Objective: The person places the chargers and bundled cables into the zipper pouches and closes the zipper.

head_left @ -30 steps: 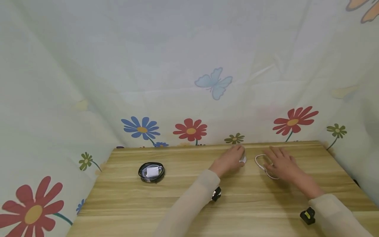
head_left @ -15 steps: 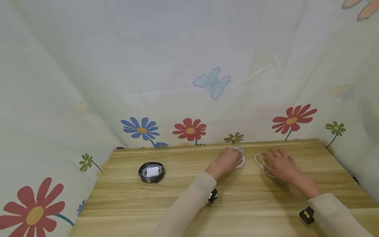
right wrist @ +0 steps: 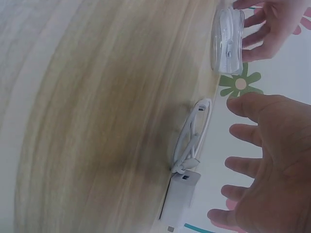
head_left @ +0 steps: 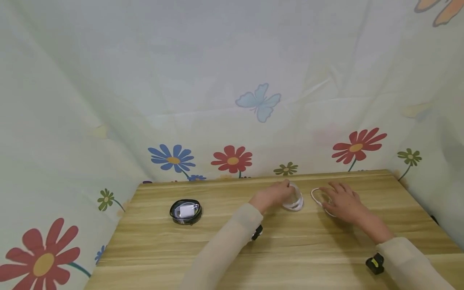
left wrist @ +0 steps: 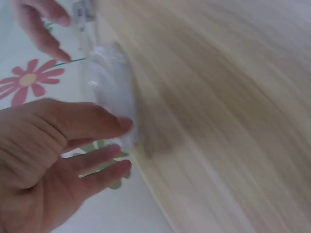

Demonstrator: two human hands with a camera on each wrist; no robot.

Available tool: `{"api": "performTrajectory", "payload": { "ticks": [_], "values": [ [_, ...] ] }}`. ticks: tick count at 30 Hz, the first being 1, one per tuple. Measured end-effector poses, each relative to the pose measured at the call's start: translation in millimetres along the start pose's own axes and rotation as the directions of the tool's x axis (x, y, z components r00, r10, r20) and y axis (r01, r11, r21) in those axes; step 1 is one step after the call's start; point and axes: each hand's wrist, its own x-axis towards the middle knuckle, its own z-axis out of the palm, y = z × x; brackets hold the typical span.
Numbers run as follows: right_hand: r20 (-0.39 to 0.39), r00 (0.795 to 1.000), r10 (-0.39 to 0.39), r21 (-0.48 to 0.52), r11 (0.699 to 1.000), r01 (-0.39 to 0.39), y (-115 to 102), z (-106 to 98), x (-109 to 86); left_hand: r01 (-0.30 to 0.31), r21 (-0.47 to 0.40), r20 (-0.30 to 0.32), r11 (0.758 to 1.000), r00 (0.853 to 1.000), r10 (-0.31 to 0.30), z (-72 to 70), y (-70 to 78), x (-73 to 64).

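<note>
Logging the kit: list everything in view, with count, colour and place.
table: one, brown, underneath
round case: one, black, table's left side
block: one, white, inside round case
clear case: one, colourless, table's far side
coil: one, white, in clear case
cable: one, white, right of clear case
adapter: one, white, beside cable
small object: one, dark, right table edge, unclear
backdrop: one, pale, behind table
flowers: several, red, blue, green, on backdrop
butterflies: two or more, blue, orange, on backdrop
sleeves: two, cream, lower picture
cameras: two, black, beside sleeves
left hand: one, bare, at clear case
right hand: one, bare, near cable

No legible text, labels, or numbers
</note>
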Motion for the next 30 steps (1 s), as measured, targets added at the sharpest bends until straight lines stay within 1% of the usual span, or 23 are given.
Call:
{"api": "performTrajectory", "payload": {
  "ticks": [2, 3, 4, 7, 9, 12, 14, 16, 19, 23, 27, 28, 30],
  "values": [
    [0.007, 1.000, 0.002, 0.007, 1.000, -0.002, 0.3, -0.2, -0.5, -0.017, -0.017, -0.020, 1.000, 1.000, 0.017, 1.0, -2.8, -0.8],
    [0.013, 1.000, 0.003, 0.010, 1.000, -0.003, 0.0, -0.2, -0.8, -0.048, 0.053, -0.034, 0.997, 0.998, 0.050, 1.6, -3.9, -0.1],
    [0.019, 1.000, 0.003, 0.011, 1.000, -0.003, -0.2, 0.0, -1.0, -0.066, 0.103, -0.040, 0.992, 0.997, 0.070, 2.5, -5.1, 0.4],
    [0.038, 0.999, -0.010, 0.005, 1.000, 0.010, 0.4, -0.2, -1.1, -0.083, 0.167, -0.053, 0.982, 0.994, 0.093, 5.7, -8.3, 4.3],
    [0.057, 0.998, -0.026, -0.001, 1.000, 0.026, 0.9, -1.3, -0.9, -0.103, 0.226, -0.050, 0.969, 0.992, 0.117, 6.8, -8.7, 7.4],
    [0.097, 0.994, -0.059, -0.011, 0.998, 0.061, 1.8, -3.8, -0.9, -0.112, 0.279, -0.049, 0.954, 0.990, 0.130, 8.4, -7.1, 10.4],
    [0.121, 0.990, -0.077, -0.013, 0.997, 0.079, 1.8, -5.7, -1.2, -0.092, 0.309, -0.057, 0.946, 0.992, 0.115, 8.2, -4.6, 11.1],
    [0.134, 0.987, -0.090, -0.011, 0.996, 0.093, 2.0, -7.2, -2.1, -0.060, 0.328, -0.064, 0.943, 0.994, 0.085, 7.9, -2.0, 10.5],
    [0.120, 0.987, -0.105, 0.001, 0.994, 0.105, 2.7, -7.8, -4.5, -0.017, 0.328, -0.065, 0.944, 0.997, 0.040, 7.2, 0.9, 8.3],
    [0.074, 0.991, -0.110, 0.024, 0.994, 0.109, 6.4, -6.7, -9.4, 0.003, 0.290, -0.038, 0.957, 0.999, 0.008, 4.5, 1.6, 4.2],
    [0.048, 0.993, -0.105, 0.061, 0.993, 0.102, 13.5, -5.2, -16.2, -0.013, 0.267, -0.034, 0.964, 0.999, 0.023, 3.2, -1.1, 2.6],
    [0.041, 0.993, -0.109, 0.060, 0.993, 0.106, 14.9, -5.0, -17.5, -0.018, 0.269, -0.041, 0.963, 0.999, 0.031, 3.8, -2.3, 2.5],
    [0.026, 0.991, -0.132, 0.058, 0.990, 0.131, 17.6, -4.0, -19.0, -0.042, 0.287, -0.068, 0.957, 0.996, 0.064, 6.2, -4.7, 3.4]
  ]
}}
